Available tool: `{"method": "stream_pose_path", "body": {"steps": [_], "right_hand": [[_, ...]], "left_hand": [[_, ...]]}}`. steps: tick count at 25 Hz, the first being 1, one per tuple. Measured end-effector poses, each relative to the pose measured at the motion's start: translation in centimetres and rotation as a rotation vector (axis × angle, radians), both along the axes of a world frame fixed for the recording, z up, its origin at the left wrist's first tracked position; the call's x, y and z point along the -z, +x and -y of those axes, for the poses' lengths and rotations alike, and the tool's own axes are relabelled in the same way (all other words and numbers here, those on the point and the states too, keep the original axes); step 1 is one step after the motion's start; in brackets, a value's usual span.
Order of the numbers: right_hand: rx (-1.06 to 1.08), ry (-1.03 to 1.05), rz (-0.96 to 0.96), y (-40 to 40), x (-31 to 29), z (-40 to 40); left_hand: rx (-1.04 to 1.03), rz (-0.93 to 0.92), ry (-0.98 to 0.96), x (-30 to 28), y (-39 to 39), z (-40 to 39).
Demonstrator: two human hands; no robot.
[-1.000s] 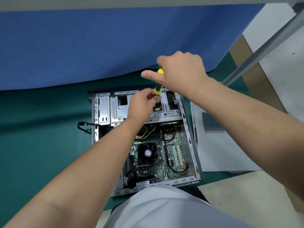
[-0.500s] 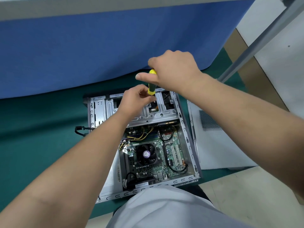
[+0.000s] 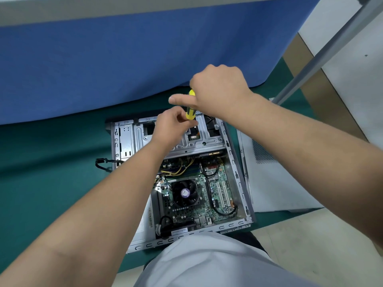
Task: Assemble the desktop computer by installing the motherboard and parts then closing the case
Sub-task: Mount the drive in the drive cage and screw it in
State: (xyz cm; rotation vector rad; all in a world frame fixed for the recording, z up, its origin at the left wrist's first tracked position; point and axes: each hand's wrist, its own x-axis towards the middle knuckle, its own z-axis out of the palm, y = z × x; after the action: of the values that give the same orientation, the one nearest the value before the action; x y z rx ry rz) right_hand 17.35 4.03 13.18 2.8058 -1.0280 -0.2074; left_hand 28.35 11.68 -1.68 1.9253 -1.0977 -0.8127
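The open grey sheet-metal computer case (image 3: pixel 238 168) lies flat on the green-covered surface (image 3: pixel 51 172), at 12 o'clock from my body, its green motherboard (image 3: pixel 209 195) already seated inside with the round black cooler fan (image 3: pixel 185 193) at its middle. The silver perforated metal drive bracket (image 3: pixel 199 139) spans the far end of the case.

My right hand (image 3: pixel 217 90) is clenched around the yellow plastic-handled screwdriver (image 3: pixel 190 108), thumb extended toward 9 o'clock, wrist arched high above the bracket, forearm running in from 4 o'clock. My left hand (image 3: pixel 170 127) sits just below it, fingers pinched at the lower handle or shaft; the tip and any screw are hidden, so I cannot tell exactly what they pinch. That forearm enters from 7 o'clock, crossing over the case's near left side.

Handling judgement: the screwdriver is light, rigid and smooth-handled, best taken full-fist at the handle with the shaft steadied low. The case looks stiff but heavy, with thin stamped edges likely sharp. The motherboard is fragile; a slipped tip could score it. The pale grey vented side panel (image 3: pixel 267 172) lies beside the case at 3 o'clock, not yet fitted.
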Motion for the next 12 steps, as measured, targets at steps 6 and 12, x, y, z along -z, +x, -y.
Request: {"method": "stream_pose_path", "body": {"steps": [6, 12], "right_hand": [[-0.165, 0.230, 0.013, -0.5, -0.8, 0.9], [0.018, 0.000, 0.043, 0.0, 0.0, 0.4]], "left_hand": [[0.108, 0.029, 0.024, -0.3, 0.5, -0.1], [0.027, -0.016, 0.009, -0.3, -0.1, -0.3]]}}
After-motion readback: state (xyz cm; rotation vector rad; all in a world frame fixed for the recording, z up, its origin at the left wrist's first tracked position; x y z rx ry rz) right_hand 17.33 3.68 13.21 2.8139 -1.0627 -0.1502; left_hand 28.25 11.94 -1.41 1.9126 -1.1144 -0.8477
